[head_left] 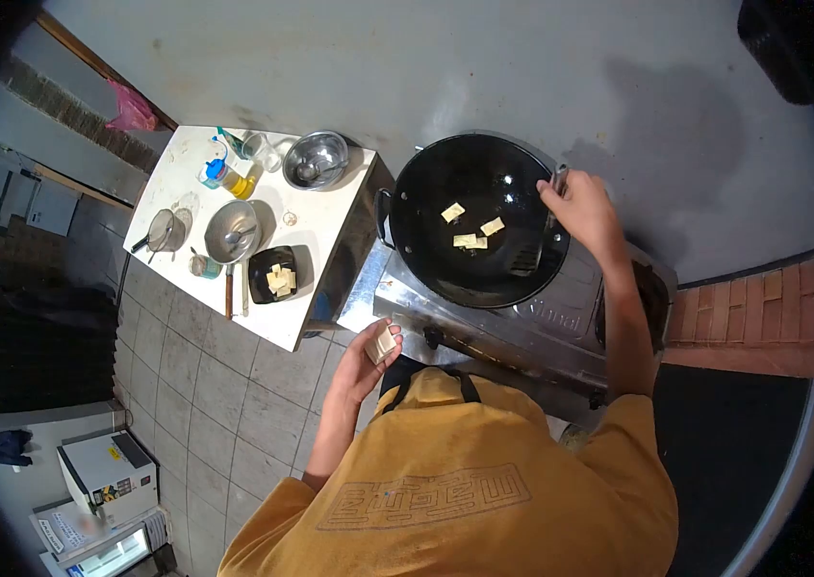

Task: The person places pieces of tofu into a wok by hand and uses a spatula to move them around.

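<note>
My right hand (580, 207) is closed around the handle of a slotted spatula (528, 256), whose head rests inside a black wok (426, 274) at its right side. A few pale yellow, tofu-like slices (492, 226) lie on the wok's bottom, left of the spatula. My left hand (361, 361) is below and left of the wok, in front of the stove, palm up with fingers curled round a pale tofu-like slice (384, 344). More such pieces (281, 280) sit in a square black bowl (258, 287) on the white table.
The wok stands on a metal gas stove (551, 322) against a grey wall. To the left, the white table (277, 332) carries steel bowls (233, 232), a blue-capped oil bottle (231, 180), a strainer (165, 231), a glass jar (203, 265) and a wooden-handled utensil (229, 291).
</note>
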### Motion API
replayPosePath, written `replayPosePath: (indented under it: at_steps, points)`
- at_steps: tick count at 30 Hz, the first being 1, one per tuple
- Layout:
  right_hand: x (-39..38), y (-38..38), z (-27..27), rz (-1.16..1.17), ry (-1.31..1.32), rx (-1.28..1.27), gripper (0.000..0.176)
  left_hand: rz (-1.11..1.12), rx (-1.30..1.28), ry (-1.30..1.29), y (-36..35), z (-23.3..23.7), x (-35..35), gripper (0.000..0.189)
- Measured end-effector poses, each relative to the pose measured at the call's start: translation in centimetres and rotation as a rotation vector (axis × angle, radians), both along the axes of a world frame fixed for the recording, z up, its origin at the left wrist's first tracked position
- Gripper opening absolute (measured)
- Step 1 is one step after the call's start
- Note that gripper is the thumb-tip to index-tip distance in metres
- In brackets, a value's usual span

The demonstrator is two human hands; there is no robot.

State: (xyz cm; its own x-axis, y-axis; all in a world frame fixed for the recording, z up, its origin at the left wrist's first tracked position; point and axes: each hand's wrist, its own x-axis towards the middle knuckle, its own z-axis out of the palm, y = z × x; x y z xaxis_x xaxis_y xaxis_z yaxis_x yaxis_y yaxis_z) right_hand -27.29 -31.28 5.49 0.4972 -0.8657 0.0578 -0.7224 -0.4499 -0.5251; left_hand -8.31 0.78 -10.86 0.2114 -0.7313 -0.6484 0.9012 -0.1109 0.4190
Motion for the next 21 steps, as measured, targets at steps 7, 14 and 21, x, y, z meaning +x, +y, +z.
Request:
replayPosePath:
  at_steps: [7,14,21]
  points:
    - [1.2,0.4,-2.8,-0.013,-0.164,0.084,0.032,-0.004,0.02,-0.013,0.2,0.4,0.0,0.033]
    - [1.9,-0.2,-3.5,-0.008,-0.356,0.096,0.03,-0.007,0.027,-0.002,-0.4,0.2,-0.3,0.032]
    - [2.0,0.3,-0.3,0.008,-0.304,0.058,0.029,-0.011,0.046,-0.004,-0.9,0.8,-0.2,0.032]
